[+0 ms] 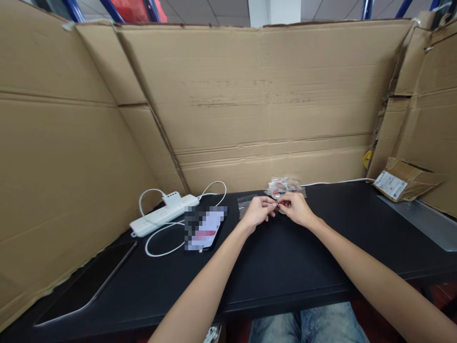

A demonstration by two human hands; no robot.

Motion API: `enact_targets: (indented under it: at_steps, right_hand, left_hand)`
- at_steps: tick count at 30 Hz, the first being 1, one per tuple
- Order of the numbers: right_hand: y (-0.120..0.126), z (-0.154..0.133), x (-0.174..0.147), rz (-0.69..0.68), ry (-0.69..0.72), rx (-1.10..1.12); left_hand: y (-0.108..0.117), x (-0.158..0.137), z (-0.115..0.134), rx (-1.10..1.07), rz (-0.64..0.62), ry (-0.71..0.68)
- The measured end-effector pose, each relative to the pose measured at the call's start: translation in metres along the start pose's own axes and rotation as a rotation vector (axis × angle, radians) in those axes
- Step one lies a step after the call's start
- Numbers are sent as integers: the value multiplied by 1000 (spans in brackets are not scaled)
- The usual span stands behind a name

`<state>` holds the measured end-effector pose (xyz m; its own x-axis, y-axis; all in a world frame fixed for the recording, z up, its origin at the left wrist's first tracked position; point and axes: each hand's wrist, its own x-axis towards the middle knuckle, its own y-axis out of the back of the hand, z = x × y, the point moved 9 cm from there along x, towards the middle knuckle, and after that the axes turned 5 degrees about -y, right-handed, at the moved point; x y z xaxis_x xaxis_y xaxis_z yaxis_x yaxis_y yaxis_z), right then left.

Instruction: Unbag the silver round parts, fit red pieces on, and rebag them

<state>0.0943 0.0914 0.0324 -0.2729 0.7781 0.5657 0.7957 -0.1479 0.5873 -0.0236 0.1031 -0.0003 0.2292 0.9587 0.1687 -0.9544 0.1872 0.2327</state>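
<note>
Over the far middle of the black table, my left hand (256,213) and my right hand (295,208) meet with fingertips pinched together. Between them is a small thin metallic thing (277,203), too small to make out in full. A bit of red shows by the right fingertips. Just behind the hands lies a pile of small clear plastic bags (285,184) with red pieces inside. A flat clear plastic bag (245,204) rests beside my left hand, partly covered by it.
Left of my hands are a phone (210,228), a white power strip (164,216) with a looping cable, and a dark tablet-like panel (87,281). An opened brown package (405,181) and a grey sheet (424,221) lie right. Cardboard walls (264,95) enclose the black table (285,267).
</note>
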Motion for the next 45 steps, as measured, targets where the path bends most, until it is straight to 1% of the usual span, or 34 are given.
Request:
enact_targets:
  at_steps: [3, 8, 12, 16, 24, 32, 38, 40, 45]
  right_hand:
    - [3, -3, 0, 33, -16, 38]
    - [1, -1, 0, 31, -99, 216]
    - [0, 2, 0, 19, -108, 209]
    - [-4, 9, 1, -13, -139, 238]
    - [-12, 29, 5, 11, -228, 473]
    - [-1, 19, 3, 50, -293, 605]
    - [-13, 11, 0, -84, -319, 773]
    - [-13, 12, -1, -77, -333, 771]
    - [-8, 20, 1, -3, -342, 656]
  left_hand:
    - [5, 1, 1, -34, 47, -12]
    - [7, 1, 2, -50, 72, -12]
    - [6, 1, 1, -51, 60, -2]
    - [5, 2, 0, -63, 52, -9]
    - [7, 3, 5, -145, 69, -80]
    - [12, 3, 11, -215, 109, -82]
    - [9, 2, 14, -256, 87, -104]
    - [11, 2, 13, -251, 108, -92]
    - [19, 2, 12, -206, 180, -80]
